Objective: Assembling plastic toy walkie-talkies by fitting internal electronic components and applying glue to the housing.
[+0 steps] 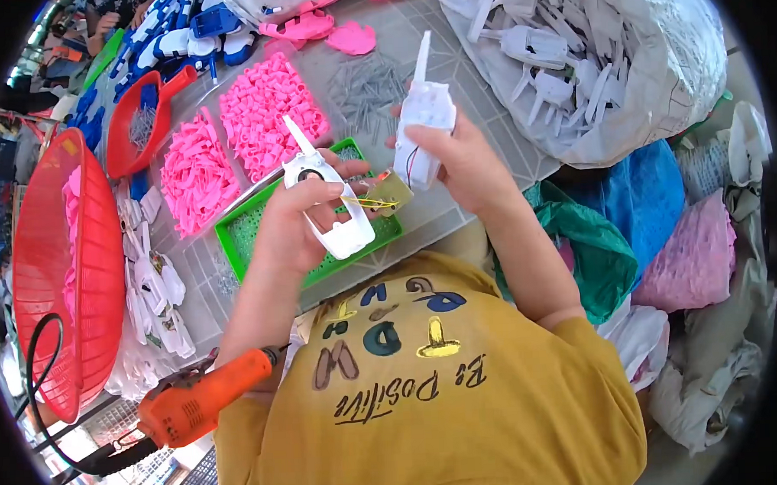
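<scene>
My left hand (305,216) grips a white plastic shell half (349,235) with a long pointed antenna and an open frame; a dark round part sits inside it. In my right hand (463,157) is another white antenna-tipped shell half (425,124), my thumb pressed on its inner side, where thin red and dark wires show. Between the two hands hangs a small yellowish-green circuit board (391,193), with yellow wires running toward the left shell. Both pieces are held above a green tray (241,234) of small clear parts. Some fingers are hidden behind the shells.
Pink small parts (270,105) fill a divided tray beyond my left hand. Grey screws or pins (369,92) lie beside it. A large white sack (659,75) of white shells stands far right. An orange power screwdriver (209,398) hangs by my left arm, near a red basket (95,281).
</scene>
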Demonstrator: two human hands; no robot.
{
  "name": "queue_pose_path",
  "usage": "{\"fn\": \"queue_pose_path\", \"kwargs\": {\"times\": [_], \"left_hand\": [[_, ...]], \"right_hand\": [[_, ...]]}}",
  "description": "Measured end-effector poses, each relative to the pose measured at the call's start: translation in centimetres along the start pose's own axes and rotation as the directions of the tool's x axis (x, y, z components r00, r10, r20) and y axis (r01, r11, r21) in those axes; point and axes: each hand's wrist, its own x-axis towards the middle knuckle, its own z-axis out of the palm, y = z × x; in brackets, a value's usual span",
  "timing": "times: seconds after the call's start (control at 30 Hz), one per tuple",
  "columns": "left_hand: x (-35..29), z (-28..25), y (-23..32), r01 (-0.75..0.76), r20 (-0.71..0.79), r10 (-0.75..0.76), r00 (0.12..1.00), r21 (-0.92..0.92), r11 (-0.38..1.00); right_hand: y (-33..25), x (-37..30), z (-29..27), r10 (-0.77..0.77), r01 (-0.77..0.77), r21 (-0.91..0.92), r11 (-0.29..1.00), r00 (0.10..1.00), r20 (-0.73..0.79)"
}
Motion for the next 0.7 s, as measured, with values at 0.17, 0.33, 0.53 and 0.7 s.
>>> {"fn": "queue_pose_path", "kwargs": {"times": [0.17, 0.33, 0.53, 0.7], "left_hand": [[-0.1, 0.4, -0.1, -0.039, -0.025, 0.037, 0.999, -0.062, 0.997], [-0.4, 1.0, -0.9, -0.044, 0.021, 0.045, 0.999, -0.034, 0.998], [-0.5, 2.1, -1.4, -0.190, -0.003, 0.196, 0.981, 0.237, 0.953], [0.4, 1.1, -2.2, -0.114, -0.024, 0.127, 0.992, 0.290, 0.950]], "right_hand": [[0.3, -1.2, 0.7, 0.130, -0.153, 0.159, 0.975, 0.980, 0.149], [0.4, -0.5, 1.7, 0.018, 0.003, 0.424, 0.906, 0.999, -0.044], [-1.2, 0.0, 2.9, -0.078, 0.098, 0.623, 0.776, 0.995, -0.059], [-1.4, 0.4, 3.3, -0.145, 0.162, 0.688, 0.708, 0.986, -0.083]]}}
